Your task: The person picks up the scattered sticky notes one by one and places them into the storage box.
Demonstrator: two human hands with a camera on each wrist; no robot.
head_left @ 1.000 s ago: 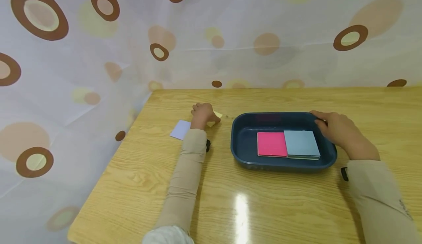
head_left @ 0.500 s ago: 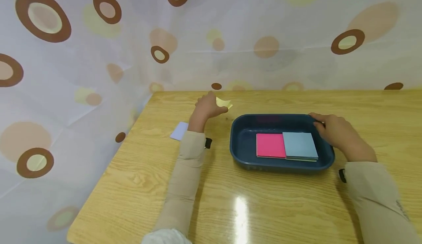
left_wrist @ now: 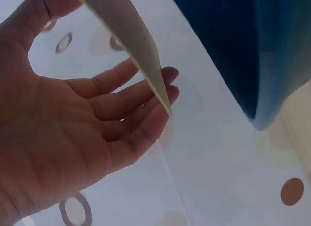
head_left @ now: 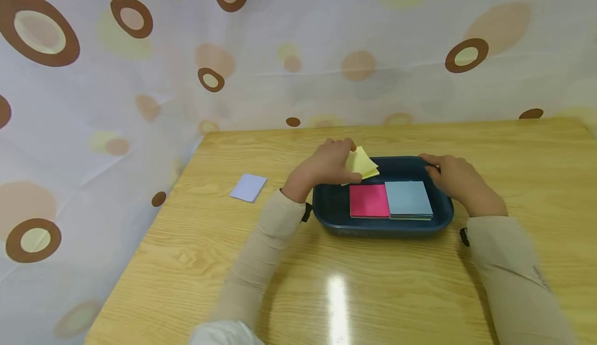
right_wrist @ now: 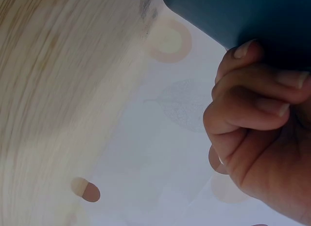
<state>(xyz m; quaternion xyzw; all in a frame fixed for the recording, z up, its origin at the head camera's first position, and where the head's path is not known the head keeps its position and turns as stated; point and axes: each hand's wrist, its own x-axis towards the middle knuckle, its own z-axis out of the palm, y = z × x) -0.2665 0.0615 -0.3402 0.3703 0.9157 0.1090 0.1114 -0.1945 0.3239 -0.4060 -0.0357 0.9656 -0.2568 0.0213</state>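
Observation:
My left hand pinches a yellow sticky note pad between thumb and fingers, over the left part of a dark blue plastic tub. In the left wrist view the pad is edge-on and bends slightly, with the tub to its right. My right hand grips the tub's back right rim; in the right wrist view its curled fingers lie against the tub's wall. Inside the tub, a pink pad sits beside a stack topped by a light blue pad.
A pale lavender sticky note pad lies on the wooden table, left of the tub. Behind the table and along its left side hangs a white sheet printed with brown and yellow ovals.
My left hand has lifted the yellow pad off the table and carried it right, over the tub. The lavender pad now shows fully. My right hand stays on the rim.

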